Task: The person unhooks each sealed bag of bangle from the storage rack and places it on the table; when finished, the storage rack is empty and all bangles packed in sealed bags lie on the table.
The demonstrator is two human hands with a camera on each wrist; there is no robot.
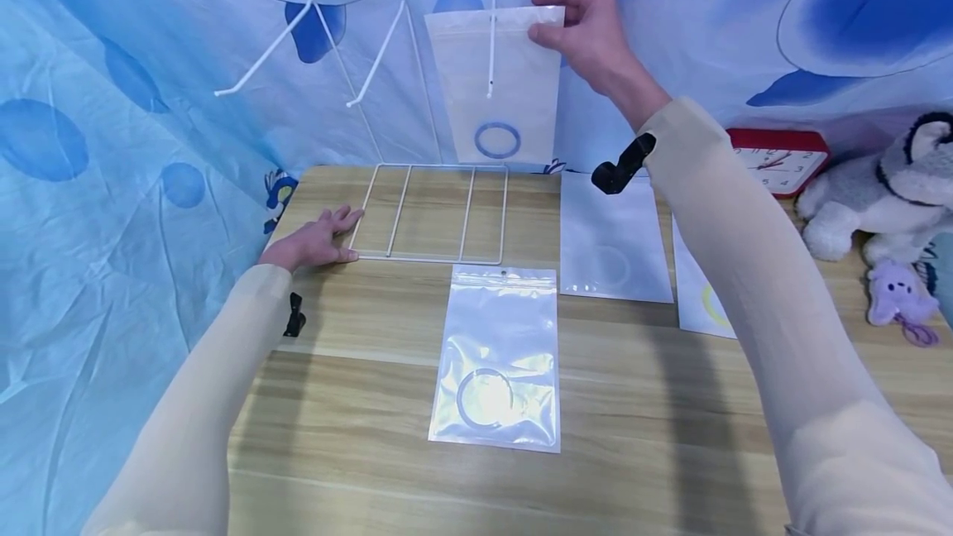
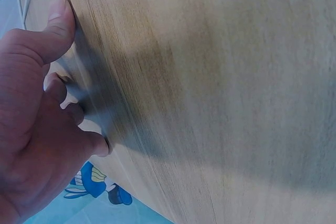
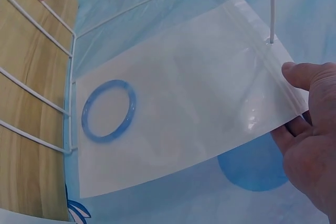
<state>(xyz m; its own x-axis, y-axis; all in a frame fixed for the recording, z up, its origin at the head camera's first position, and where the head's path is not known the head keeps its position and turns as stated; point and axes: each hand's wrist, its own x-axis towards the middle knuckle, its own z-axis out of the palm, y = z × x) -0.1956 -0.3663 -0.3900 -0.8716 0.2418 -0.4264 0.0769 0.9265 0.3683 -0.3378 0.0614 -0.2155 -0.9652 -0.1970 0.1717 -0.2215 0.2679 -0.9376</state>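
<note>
Right hand (image 1: 591, 35) grip pinching top corner of clear bag (image 1: 496, 89), bag hanging below on white hook (image 1: 491, 48), blue ring (image 1: 497, 140) at bottom

The clear plastic pouch (image 1: 495, 85) hangs upright above the table's far edge, its sealed top strip threaded on the rightmost white hook (image 1: 491, 48) of the wire rack (image 1: 432, 209). Inside, a blue ring (image 1: 497, 140) has settled at the bottom (flat against the film). The right hand (image 1: 588, 35) pinches the pouch's top right corner between thumb and fingers. The rack's rectangular white base lies flat on the table near its far left corner, where the left hand (image 1: 316, 242) rests flat, fingertips touching the base's left rail.
</note>
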